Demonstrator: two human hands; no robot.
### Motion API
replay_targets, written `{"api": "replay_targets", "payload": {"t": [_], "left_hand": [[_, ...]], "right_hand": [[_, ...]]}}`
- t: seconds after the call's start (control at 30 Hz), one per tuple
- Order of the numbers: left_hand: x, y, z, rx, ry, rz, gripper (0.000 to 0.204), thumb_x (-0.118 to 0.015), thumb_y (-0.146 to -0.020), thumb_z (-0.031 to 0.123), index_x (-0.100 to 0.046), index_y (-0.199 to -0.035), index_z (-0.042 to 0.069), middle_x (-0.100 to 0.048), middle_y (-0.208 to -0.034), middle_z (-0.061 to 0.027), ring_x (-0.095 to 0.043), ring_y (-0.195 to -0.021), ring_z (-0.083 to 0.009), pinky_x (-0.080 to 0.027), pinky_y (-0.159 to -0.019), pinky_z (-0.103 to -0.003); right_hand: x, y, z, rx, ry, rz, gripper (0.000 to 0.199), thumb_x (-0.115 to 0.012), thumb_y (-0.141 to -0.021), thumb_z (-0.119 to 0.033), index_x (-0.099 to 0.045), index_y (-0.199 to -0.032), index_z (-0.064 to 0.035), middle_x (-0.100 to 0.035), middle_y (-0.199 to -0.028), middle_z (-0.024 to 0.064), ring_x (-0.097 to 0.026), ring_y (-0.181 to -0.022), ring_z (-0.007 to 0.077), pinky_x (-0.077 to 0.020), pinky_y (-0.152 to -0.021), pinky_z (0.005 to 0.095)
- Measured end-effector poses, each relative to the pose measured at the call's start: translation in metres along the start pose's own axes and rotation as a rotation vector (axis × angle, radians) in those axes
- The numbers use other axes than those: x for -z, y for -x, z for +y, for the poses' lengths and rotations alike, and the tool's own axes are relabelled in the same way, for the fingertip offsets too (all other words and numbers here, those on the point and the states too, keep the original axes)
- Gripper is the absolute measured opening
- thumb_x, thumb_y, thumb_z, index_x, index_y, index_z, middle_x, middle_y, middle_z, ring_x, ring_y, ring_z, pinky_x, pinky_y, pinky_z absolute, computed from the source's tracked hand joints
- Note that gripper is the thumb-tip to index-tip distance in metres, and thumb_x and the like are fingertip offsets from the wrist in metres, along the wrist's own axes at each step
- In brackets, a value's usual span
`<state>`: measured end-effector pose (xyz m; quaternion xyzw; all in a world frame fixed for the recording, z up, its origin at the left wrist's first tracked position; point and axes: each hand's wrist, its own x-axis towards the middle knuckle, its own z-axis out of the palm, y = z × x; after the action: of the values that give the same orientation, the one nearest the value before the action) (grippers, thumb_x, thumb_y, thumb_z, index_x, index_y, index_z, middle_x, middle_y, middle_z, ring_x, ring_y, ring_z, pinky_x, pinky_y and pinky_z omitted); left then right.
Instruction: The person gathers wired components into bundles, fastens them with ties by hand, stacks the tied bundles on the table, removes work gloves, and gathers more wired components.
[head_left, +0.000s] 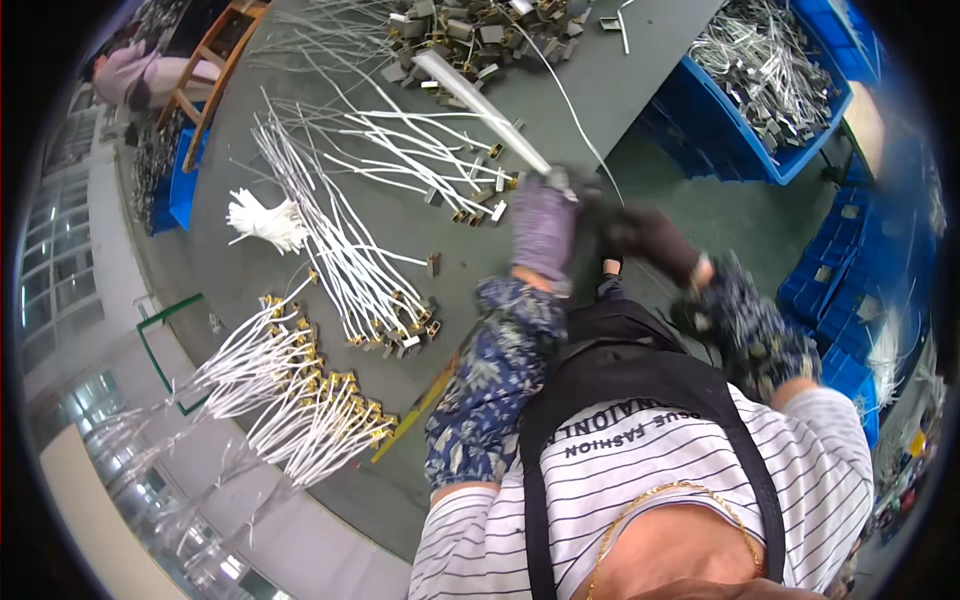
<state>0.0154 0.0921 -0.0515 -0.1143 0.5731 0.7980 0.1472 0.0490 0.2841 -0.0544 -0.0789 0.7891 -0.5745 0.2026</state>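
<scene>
Pale strip [480,110] slants from the connector pile [490,35] to your left grip [545,230]; blurred, can't tell if that or your right grip [652,240] is closed. Cable bundles [340,250], below-left of pile, likely lie connectors-together for alignment.

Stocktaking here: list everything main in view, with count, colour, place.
Table: one, grey-green, centre-left
Connector cables: many, white, on table
Connector pile: one, grey, top centre
Tufted bundle: one, white, table's left
Long strip: one, whitish, top centre
Yellow strip: one, yellow, table edge
Wooden frame: one, brown, upper left
Other person: one, pale clothing, upper left
Cable bin: one, blue, upper right
Crates: several, blue, right
Sleeves: two, blue floral, forearms
Left hand: one, purple-gloved, centre
Right hand: one, dark-gloved, centre
</scene>
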Motion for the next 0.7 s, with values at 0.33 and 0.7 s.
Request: {"api": "replay_targets", "payload": {"t": [0.33, 0.7], "left_hand": [[0.002, -0.026, 0.039, -0.203, 0.175, 0.377, 0.036, -0.059, -0.093, 0.037, -0.061, -0.095, 0.0, -0.063, -0.088, -0.0094, -0.061, -0.076, -0.0203, -0.054, -0.072, -0.031], [0.023, -0.018, 0.114, -0.219, 0.223, 0.325, 0.027, -0.058, -0.094, 0.027, -0.053, -0.105, 0.002, -0.064, -0.102, -0.0191, -0.066, -0.085, -0.0301, -0.06, -0.072, -0.043]], "right_hand": [[0.077, 0.246, 0.124, -0.883, 0.235, -0.343, 0.033, -0.068, -0.078, -0.027, -0.069, -0.098, -0.0004, -0.07, -0.085, 0.0145, -0.068, -0.075, 0.0221, -0.0521, -0.067, 0.0355], [0.079, 0.232, 0.131, -0.829, 0.223, -0.224, 0.032, -0.068, -0.079, -0.03, -0.07, -0.1, -0.0049, -0.069, -0.082, 0.013, -0.065, -0.075, 0.0241, -0.0492, -0.068, 0.0378]]}}
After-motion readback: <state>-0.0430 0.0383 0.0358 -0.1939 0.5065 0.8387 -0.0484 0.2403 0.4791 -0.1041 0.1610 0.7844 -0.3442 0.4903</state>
